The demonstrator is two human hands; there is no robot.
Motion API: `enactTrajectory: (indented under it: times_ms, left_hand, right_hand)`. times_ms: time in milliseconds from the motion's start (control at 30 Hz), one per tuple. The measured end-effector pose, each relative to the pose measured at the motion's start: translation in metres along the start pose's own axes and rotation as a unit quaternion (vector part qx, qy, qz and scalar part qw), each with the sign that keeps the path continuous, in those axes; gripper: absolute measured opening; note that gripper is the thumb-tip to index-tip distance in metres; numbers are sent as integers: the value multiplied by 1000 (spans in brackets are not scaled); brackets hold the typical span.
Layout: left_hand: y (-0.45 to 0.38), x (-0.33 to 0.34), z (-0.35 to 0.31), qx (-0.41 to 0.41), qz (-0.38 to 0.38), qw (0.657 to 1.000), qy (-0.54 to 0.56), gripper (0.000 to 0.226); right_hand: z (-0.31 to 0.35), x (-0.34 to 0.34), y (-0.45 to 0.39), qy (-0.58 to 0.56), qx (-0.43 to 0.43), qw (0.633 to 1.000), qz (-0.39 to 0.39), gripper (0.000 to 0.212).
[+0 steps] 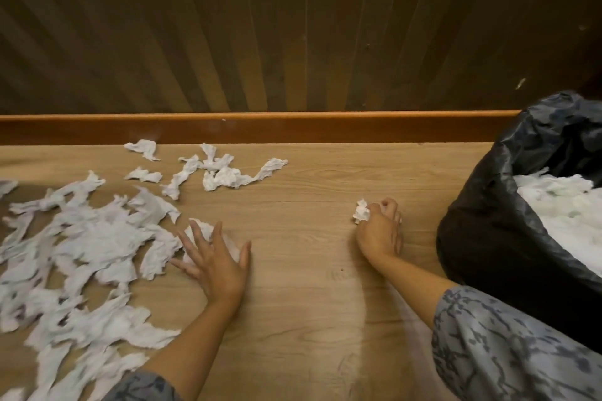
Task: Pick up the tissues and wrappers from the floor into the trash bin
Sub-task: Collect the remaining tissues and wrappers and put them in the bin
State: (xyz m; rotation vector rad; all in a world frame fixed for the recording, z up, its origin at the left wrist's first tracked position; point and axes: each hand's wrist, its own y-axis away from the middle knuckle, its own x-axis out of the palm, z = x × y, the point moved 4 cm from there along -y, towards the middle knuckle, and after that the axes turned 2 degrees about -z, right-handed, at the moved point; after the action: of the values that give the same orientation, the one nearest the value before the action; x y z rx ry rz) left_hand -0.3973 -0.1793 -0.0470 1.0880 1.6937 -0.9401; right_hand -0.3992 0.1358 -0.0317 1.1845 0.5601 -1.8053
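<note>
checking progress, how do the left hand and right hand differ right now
The left hand is spread open, pressing on a tissue beside the big pile; the right hand is closed around a small crumpled wad. The right sits nearer the trash bin. Both are low over the floor.

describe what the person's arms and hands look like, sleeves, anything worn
Both hands, the left hand and the right hand, are bare, with no gloves, and no rings or watch can be made out. Each forearm is uncovered up to a loose sleeve: the right sleeve and left sleeve are grey-blue fabric with a darker mottled, camouflage-like pattern.
</note>
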Motion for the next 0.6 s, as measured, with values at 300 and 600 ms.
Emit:
enactTrajectory:
  times_ms: [300, 600]
  left_hand:
    - [34, -1, 24, 99, 41, 984, 146, 39]
    - [47, -10, 13, 118, 36, 972, 201, 34]
  right_hand:
    - [0, 28, 15, -64, -103, 990, 68, 45]
    - [67, 46, 72, -117, -455, 874, 122, 19]
